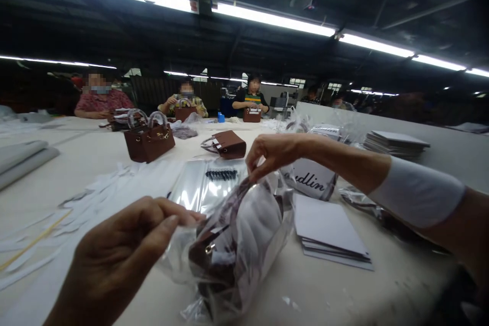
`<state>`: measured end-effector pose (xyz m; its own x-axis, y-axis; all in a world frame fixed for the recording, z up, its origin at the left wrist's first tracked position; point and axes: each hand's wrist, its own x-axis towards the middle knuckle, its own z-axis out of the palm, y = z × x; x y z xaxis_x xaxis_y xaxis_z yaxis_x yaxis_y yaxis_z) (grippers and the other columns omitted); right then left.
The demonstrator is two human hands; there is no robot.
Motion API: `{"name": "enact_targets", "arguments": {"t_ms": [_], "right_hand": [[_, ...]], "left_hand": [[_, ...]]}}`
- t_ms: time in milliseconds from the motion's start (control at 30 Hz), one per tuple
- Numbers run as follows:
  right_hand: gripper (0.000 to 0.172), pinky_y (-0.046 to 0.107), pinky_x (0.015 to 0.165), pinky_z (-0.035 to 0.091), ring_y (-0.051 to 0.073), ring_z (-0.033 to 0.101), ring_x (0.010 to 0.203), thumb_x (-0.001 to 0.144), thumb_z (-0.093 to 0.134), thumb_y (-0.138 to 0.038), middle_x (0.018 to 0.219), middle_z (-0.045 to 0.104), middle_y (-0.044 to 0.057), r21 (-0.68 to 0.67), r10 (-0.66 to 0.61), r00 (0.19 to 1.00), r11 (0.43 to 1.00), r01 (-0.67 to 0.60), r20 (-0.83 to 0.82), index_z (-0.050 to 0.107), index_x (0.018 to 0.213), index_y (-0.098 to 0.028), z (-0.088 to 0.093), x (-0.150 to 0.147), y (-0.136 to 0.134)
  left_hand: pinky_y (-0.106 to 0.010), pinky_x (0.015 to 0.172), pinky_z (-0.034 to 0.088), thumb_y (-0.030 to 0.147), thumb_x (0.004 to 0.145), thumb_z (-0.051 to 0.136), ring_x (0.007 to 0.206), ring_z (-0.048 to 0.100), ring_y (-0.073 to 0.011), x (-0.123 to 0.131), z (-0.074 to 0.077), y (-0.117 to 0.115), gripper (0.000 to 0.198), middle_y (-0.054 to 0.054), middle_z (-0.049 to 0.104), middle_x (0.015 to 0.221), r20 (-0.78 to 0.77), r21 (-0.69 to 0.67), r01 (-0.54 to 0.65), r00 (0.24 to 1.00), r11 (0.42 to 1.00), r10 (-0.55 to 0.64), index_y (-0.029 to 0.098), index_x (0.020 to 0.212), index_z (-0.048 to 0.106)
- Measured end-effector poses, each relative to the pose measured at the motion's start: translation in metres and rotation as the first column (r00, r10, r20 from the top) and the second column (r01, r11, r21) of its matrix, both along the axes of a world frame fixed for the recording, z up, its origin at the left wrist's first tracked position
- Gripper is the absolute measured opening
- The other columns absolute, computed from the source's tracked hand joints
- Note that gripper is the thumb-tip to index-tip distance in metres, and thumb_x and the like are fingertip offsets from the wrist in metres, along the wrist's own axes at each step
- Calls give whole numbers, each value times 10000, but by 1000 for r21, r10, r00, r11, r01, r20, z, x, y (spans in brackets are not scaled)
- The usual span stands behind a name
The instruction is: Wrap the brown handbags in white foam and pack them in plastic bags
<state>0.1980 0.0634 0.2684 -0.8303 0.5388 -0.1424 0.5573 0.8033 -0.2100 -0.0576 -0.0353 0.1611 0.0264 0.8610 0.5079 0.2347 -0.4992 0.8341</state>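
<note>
A brown handbag with a gold clasp and white padding lies inside a clear plastic bag in front of me. My left hand pinches the plastic at its left edge, thumb against fingers. At the top of the plastic, my right hand is closed on its edge, above the handbag's wrapped handle. Just behind, a stack of flat clear bags with dark print lies on the table.
Two brown handbags stand or lie farther back. White cards are stacked at right, near a lettered white packet. White strips cover the left. Several people sit across the table.
</note>
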Motion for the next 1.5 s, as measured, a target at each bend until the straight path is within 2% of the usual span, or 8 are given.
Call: {"name": "enact_targets", "arguments": {"t_ms": [167,400,567,800,933,1067,1233,1500], "right_hand": [[161,174,510,325,60,456,535,745,654,-249,593,558,-28,17,2,970,1000,2,-242,653,724,-90,1,-8,6],[214,189,495,249,46,344,508,729,660,-222,527,435,-47,326,73,931,944,51,-358,573,606,-69,-2,-10,17],[194,198,508,240,58,332,521,765,592,-195,554,418,-44,359,9,919,922,145,-394,521,614,-96,-41,-6,32],[109,191,519,249,73,362,533,786,529,-222,598,444,-35,378,17,847,899,219,-532,493,743,-128,-58,0,26],[59,186,556,284,82,403,575,802,486,-194,649,477,-20,382,17,770,875,297,-638,465,784,-142,-67,-4,17],[34,191,573,304,88,429,591,832,453,-179,683,494,-9,383,22,717,856,347,-697,463,819,-148,-81,-7,13],[89,219,611,339,110,469,626,869,438,-216,736,528,20,353,-9,669,844,403,-743,483,896,-143,-92,-9,10],[805,224,612,410,155,551,716,636,691,-549,813,586,32,91,-238,763,928,361,-601,406,1268,-139,-63,5,-6]], "left_hand": [[-328,774,522,278,737,583,730,617,-160,-4,8,24,206,67,627,722,249,57,-11,968,998,-3,184,635,431],[-371,770,523,273,748,620,660,612,-154,2,27,53,169,50,582,672,337,125,-22,941,992,-22,192,782,476],[-527,963,338,527,699,609,1018,554,-275,-5,-3,70,736,-86,561,1108,352,51,208,911,977,-212,260,1284,253],[-488,1076,145,500,632,682,1318,154,-287,6,-60,44,1005,-115,183,1428,-11,-94,37,999,995,-38,257,1382,60],[-461,1061,230,484,678,649,1270,289,-278,29,-86,36,893,-119,312,1366,-78,-214,-126,991,969,111,232,1366,138],[-412,987,370,492,691,625,1133,469,-257,43,-96,34,632,-65,514,1181,23,-269,-139,988,953,151,235,1216,385],[-370,975,390,504,657,645,1094,503,-241,41,-105,36,585,-34,554,1125,61,-282,-178,977,943,203,243,1135,434],[-405,822,479,653,458,663,927,581,-284,32,-123,48,789,-29,621,949,-86,-353,-373,926,858,368,239,1105,484]]}}
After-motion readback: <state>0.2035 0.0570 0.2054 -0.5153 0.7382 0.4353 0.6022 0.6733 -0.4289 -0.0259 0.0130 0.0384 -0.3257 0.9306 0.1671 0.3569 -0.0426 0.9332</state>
